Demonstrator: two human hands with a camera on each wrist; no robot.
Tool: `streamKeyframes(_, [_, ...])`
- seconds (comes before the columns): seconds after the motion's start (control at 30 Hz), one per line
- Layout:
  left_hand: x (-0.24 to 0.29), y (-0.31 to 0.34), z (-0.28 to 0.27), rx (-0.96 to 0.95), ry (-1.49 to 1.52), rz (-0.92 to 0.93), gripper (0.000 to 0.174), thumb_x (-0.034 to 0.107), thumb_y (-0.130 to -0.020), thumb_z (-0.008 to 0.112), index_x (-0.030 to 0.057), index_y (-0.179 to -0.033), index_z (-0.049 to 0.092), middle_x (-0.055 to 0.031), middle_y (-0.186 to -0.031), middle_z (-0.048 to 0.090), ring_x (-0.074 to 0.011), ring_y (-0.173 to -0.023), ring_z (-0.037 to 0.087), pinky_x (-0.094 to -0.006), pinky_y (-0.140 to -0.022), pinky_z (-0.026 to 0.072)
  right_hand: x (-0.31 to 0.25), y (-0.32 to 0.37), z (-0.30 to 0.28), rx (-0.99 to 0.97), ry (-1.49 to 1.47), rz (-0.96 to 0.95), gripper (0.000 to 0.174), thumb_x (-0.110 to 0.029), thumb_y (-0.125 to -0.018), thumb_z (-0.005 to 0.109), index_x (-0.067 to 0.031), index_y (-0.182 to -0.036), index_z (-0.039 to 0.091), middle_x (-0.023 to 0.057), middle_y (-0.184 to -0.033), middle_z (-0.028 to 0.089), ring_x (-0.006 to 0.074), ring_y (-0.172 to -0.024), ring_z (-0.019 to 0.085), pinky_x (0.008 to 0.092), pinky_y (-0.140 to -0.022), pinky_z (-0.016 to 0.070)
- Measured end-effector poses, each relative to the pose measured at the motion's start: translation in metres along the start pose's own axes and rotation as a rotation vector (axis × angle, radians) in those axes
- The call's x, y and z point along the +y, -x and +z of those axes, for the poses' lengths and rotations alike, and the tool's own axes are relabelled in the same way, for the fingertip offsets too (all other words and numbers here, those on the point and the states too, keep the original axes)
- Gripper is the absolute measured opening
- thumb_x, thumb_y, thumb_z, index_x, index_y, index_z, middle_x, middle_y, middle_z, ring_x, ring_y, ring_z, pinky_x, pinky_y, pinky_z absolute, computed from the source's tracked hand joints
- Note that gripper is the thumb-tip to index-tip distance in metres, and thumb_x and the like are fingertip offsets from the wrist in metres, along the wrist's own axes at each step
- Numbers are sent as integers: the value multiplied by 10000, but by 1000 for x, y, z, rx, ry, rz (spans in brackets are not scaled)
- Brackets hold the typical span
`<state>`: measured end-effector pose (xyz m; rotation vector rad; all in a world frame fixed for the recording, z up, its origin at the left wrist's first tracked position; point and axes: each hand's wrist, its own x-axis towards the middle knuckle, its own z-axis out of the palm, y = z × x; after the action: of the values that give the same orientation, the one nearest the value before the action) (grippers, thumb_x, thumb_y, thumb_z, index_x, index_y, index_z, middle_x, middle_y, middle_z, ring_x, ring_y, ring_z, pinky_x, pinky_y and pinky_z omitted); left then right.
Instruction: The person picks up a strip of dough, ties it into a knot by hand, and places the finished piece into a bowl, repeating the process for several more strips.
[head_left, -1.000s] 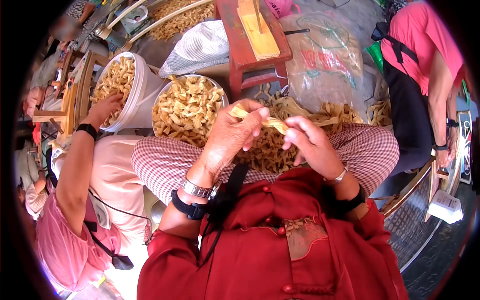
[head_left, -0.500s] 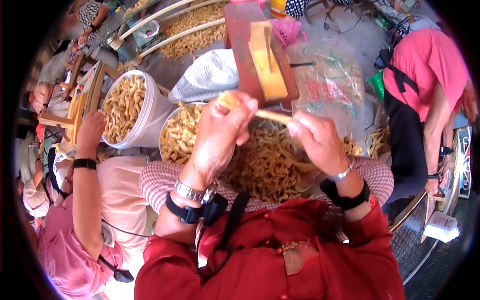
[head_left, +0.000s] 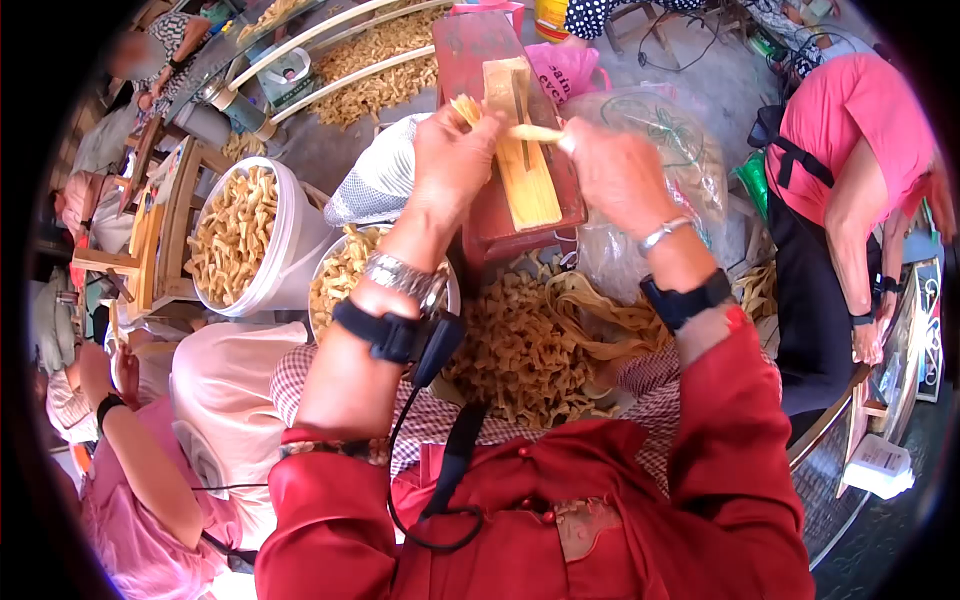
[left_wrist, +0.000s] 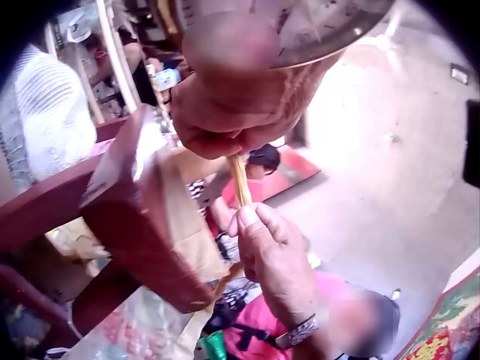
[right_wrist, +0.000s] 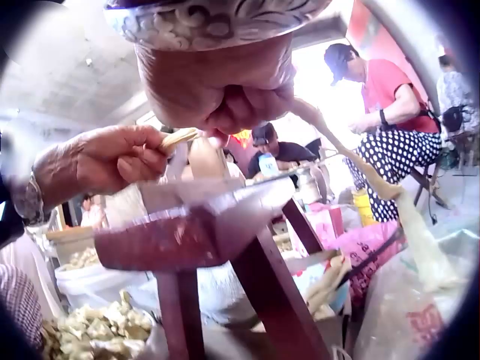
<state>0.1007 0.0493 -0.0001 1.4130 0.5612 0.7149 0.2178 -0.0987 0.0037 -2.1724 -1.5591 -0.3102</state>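
A pale yellow strip (head_left: 530, 132) is stretched between my two hands just above a wooden block (head_left: 525, 175) that lies on a red stool (head_left: 465, 50). My left hand (head_left: 450, 150) pinches one end of the strip. My right hand (head_left: 610, 165) pinches the other end. In the left wrist view the left hand (left_wrist: 225, 120) grips the strip (left_wrist: 238, 180) from above and the right hand (left_wrist: 274, 255) holds it below, beside the stool (left_wrist: 142, 217). In the right wrist view the strip's long tail (right_wrist: 405, 217) hangs down from the right hand (right_wrist: 217, 90).
A heap of knotted yellow pieces (head_left: 530, 340) lies in my lap. A bowl (head_left: 448, 290) and a white bucket (head_left: 295, 235) of the same pieces stand at left. A clear plastic bag (head_left: 680, 150) sits beside the stool. People sit close on both sides.
Both hands have risen from over my lap and reached forward to the stool, carrying the strip with them. The person at left has drawn their arm back from the bucket.
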Motion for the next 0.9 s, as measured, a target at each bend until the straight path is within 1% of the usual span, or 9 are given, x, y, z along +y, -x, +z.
streamKeyframes(0.1, [-6,8,-16,68,-256,-55,124,121,-866,614,22,-794,629,22,-647,594,-26,-519,453,-210,-458,355,-1,17,13,-49,-44,49,104,-147,-888,497,-53,-847,484,177,-655,556,386,-620,570,461,-522,429])
streamKeyframes(0.3, [26,84,-37,-220,-398,-312,257,262,-845,684,17,-801,616,-3,-597,578,-44,-499,495,-187,-367,330,-60,75,-14,54,-546,69,39,-92,-857,532,-68,-830,519,138,-697,549,330,-651,583,424,-542,441])
streamKeyframes(0.37, [8,110,-46,-273,-277,-374,318,254,-832,700,-18,-936,570,-40,-705,613,-64,-556,539,-186,-410,417,-81,90,-11,85,-583,-43,51,-95,-832,562,-77,-806,523,108,-688,536,291,-649,588,398,-544,447])
streamKeyframes(0.47, [-34,142,-50,-241,-35,-413,282,219,-858,681,-19,-960,569,-20,-741,606,-73,-620,542,-201,-522,445,-115,108,-6,140,-694,-156,66,-98,-804,599,-90,-800,534,82,-669,528,257,-611,582,374,-521,450])
streamKeyframes(0.57, [-53,162,-48,-382,-194,-637,358,342,-934,558,-15,-929,591,-21,-746,598,-86,-664,545,-233,-584,454,-149,120,6,231,-798,-246,79,-86,-771,603,-85,-783,525,51,-671,530,216,-588,578,342,-500,450])
streamKeyframes(0.6, [-49,169,-44,-482,2,-696,455,431,-955,473,-3,-929,606,-46,-763,622,-105,-669,553,-244,-605,458,-157,126,8,185,-828,-266,76,-87,-776,596,-76,-786,521,52,-666,524,216,-587,577,341,-500,447])
streamKeyframes(0.63, [-9,174,-23,-478,80,-771,485,474,-941,471,10,-958,610,-55,-768,635,-112,-650,545,-254,-608,457,-164,132,9,141,-860,-287,75,-88,-780,588,-66,-789,517,54,-661,519,216,-586,576,340,-500,445])
streamKeyframes(0.7, [-15,171,-17,-468,296,-1011,498,493,-930,479,14,-998,598,-29,-731,618,-84,-587,491,-260,-570,437,-176,143,12,53,-919,-335,77,-90,-790,573,-47,-795,510,56,-651,508,217,-583,573,338,-500,441])
streamKeyframes(0.9, [2,167,-18,-731,387,-1098,329,333,-896,611,27,-1015,582,23,-708,573,-27,-514,366,-173,-452,307,-192,154,-12,54,-1089,-271,120,-136,-822,598,-68,-793,504,54,-658,499,233,-601,559,342,-507,428])
